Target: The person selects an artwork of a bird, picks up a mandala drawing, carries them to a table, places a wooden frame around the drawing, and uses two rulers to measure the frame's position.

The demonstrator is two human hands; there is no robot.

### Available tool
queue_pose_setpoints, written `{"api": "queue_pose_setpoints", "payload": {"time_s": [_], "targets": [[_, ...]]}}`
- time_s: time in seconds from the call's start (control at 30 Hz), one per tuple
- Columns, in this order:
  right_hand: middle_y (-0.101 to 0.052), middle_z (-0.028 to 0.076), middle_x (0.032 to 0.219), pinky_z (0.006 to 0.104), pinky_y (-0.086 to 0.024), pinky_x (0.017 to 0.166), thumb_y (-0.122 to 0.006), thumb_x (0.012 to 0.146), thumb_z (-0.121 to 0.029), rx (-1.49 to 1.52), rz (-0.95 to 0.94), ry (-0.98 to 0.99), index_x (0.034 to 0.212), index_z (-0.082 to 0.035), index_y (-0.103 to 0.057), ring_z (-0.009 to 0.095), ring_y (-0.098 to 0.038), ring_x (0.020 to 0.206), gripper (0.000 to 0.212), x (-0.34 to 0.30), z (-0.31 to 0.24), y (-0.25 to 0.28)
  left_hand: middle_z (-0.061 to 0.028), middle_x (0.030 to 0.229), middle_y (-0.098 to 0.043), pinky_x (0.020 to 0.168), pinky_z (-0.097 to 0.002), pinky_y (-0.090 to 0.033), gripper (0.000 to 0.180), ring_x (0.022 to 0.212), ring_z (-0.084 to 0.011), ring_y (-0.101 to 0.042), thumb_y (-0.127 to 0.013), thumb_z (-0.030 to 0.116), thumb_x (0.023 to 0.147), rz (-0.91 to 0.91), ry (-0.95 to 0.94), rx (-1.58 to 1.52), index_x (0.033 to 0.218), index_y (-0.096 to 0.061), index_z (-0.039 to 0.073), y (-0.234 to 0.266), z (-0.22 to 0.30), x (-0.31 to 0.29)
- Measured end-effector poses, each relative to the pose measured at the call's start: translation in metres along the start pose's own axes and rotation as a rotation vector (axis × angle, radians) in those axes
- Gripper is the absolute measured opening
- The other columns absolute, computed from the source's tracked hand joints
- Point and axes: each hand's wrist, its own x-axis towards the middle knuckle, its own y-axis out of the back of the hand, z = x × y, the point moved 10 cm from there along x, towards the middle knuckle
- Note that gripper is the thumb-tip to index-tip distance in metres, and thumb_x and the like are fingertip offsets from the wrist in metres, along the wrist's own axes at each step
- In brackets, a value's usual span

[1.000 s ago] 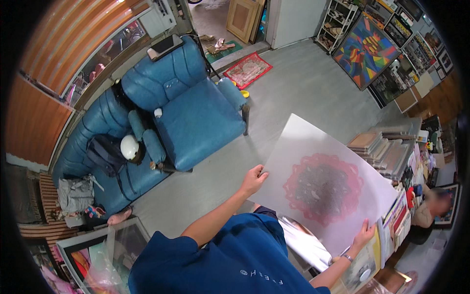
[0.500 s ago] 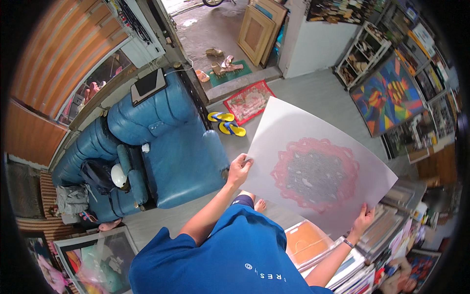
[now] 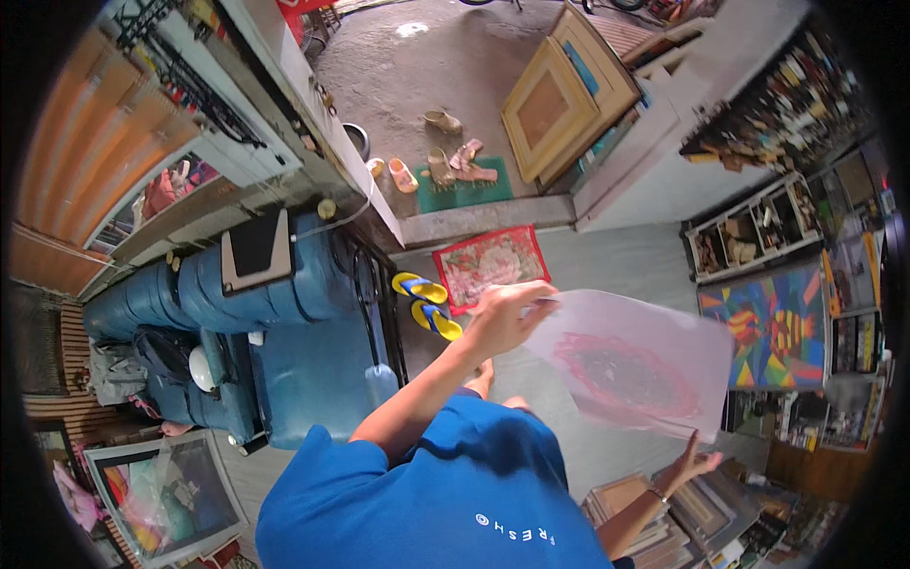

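Note:
A large pale sheet (image 3: 697,356) bears a grey rounded patch ringed with pink and hangs tilted in front of me, bowed along its length. My left hand (image 3: 512,321) is closed on its near left corner, thumb and fingers pinching the edge. At the sheet's lower right edge is my right hand (image 3: 690,467), its fingers spread and a fingertip at or very near the edge. That hand does not wrap round the sheet.
A blue sofa (image 3: 313,379) stands left. Yellow-and-blue flip-flops (image 3: 436,320) lie beside a red-bordered mat (image 3: 488,261) at the doorway step. Wooden frames (image 3: 550,114) lean outside. Stacked frames (image 3: 706,503) are by my right arm; a colourful painting (image 3: 770,327) stands right.
The sheet has tipped to a flatter slant and shifted right. My left hand has moved right and slightly up with its corner. My right hand has lowered and its fingers have opened.

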Motion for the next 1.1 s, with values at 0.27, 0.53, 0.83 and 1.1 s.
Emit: {"api": "queue_pose_setpoints", "payload": {"time_s": [0.27,0.53,0.83,1.1], "targets": [[-0.057,0.01,0.122,0.037,-0.042,0.101,-0.085,0.075,-0.018,0.31,-0.844,0.042,0.125,0.001,-0.054,0.019,-0.053,0.117,0.061,0.019,-0.175,-0.318,-0.0098,0.079,-0.066,0.06,-0.0434,-0.051,0.012,0.071,-0.0326,-0.065,-0.063,0.02,0.089,-0.384,-0.204,0.335,0.09,-0.06,0.008,0.036,-0.025,0.236],[-0.042,-0.008,0.068,0.0224,-0.033,0.056,-0.079,0.082,-0.01,0.401,-0.99,-0.149,0.066,-0.01,-0.046,0.005,-0.039,0.064,0.036,0.043,-0.322,-0.643,-0.0085,0.078,-0.066,0.063,-0.041,-0.053,0.009,0.074,-0.0274,-0.068,-0.063,0.014,0.08,-0.451,-0.269,0.43,0.088,-0.062,0.01,0.09,-0.136,0.478],[-0.063,-0.006,0.078,0.0198,-0.04,0.059,-0.067,0.093,-0.014,0.688,-1.05,-0.036,0.093,-0.002,-0.068,0.002,-0.051,0.068,0.012,0.071,-0.57,-0.901,-0.0078,0.091,-0.071,0.073,-0.0419,-0.052,0.013,0.085,-0.0284,-0.068,-0.069,0.021,0.084,-0.378,-0.143,0.672,0.092,-0.065,0.011,0.216,-0.257,0.749],[-0.067,0.0,0.085,0.0235,-0.053,0.062,-0.062,0.097,-0.015,0.892,-0.747,0.038,0.099,0.0,-0.066,0.006,-0.062,0.072,0.016,0.136,-0.692,-1.007,-0.0125,0.144,-0.043,0.112,-0.0418,-0.029,0.073,0.134,-0.0254,-0.04,-0.069,0.046,0.088,0.674,-0.441,0.275,0.142,-0.04,0.007,0.383,-0.36,0.853]]}}
